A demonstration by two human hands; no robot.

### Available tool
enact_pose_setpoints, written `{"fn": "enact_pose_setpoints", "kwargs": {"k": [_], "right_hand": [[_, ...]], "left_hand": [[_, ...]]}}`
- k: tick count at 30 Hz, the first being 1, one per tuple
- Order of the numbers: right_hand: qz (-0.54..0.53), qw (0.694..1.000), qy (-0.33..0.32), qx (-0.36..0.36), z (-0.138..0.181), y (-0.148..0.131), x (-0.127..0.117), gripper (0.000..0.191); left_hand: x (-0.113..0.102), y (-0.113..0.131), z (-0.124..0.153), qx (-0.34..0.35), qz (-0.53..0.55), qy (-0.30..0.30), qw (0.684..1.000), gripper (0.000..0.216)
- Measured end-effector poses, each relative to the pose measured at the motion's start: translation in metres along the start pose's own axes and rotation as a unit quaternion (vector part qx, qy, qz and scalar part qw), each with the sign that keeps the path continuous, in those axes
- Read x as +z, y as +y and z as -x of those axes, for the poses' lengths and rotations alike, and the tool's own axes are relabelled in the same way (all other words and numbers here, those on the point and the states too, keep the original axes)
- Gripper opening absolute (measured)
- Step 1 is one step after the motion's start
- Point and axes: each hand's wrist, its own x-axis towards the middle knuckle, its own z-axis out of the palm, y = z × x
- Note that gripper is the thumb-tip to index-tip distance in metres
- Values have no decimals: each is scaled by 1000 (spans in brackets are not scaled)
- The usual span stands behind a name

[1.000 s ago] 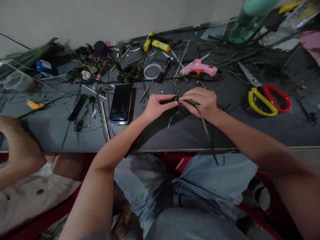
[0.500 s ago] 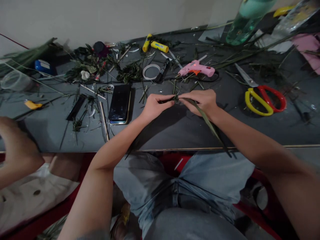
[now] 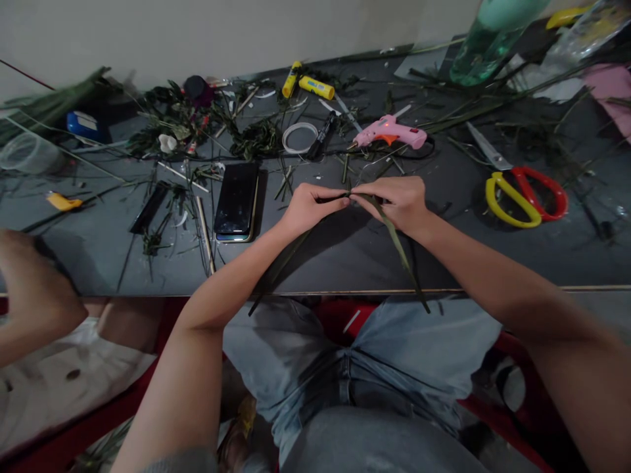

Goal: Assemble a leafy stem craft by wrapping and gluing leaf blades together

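My left hand [image 3: 308, 209] and my right hand [image 3: 397, 200] meet fingertip to fingertip just above the dark table [image 3: 345, 256]. Both pinch a long narrow green leaf strip [image 3: 394, 240] at its folded middle. One end of the strip trails down past my right wrist over the table's front edge; the other runs under my left forearm. A black phone [image 3: 237, 200] lies just left of my left hand. A pink glue gun [image 3: 392, 135] rests behind my hands.
Yellow-and-red scissors [image 3: 525, 194] lie at the right. Leaf scraps, stems, a white tape ring [image 3: 300, 138], yellow tubes [image 3: 315, 87] and a black marker litter the back. A green bottle [image 3: 486, 39] stands back right. Another person's hand [image 3: 29, 282] is at the left edge.
My hands stayed nearly in place, still pinching the strip. Its free end under my right wrist swung out to the right, then back toward the left.
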Motion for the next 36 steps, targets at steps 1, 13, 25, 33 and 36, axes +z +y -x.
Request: {"fn": "enact_pose_setpoints", "kwargs": {"k": [1,13,25,33,36], "right_hand": [[-1,1000,-7,8,0,0,0,26],[-28,991,-68,112,-1,-9,0,30],[-500,598,-282,559,-38,4,-31,68],[-411,719,-239,507,-30,-16,-18,22],[-275,846,-180,419,-25,-18,-16,16]], "left_hand": [[-1,-1,0,1,-6,-3,1000,22],[2,0,1,27,-112,18,993,18],[0,12,7,67,-170,45,982,17],[3,9,10,104,-225,46,968,21],[1,10,9,91,-227,34,969,22]]}}
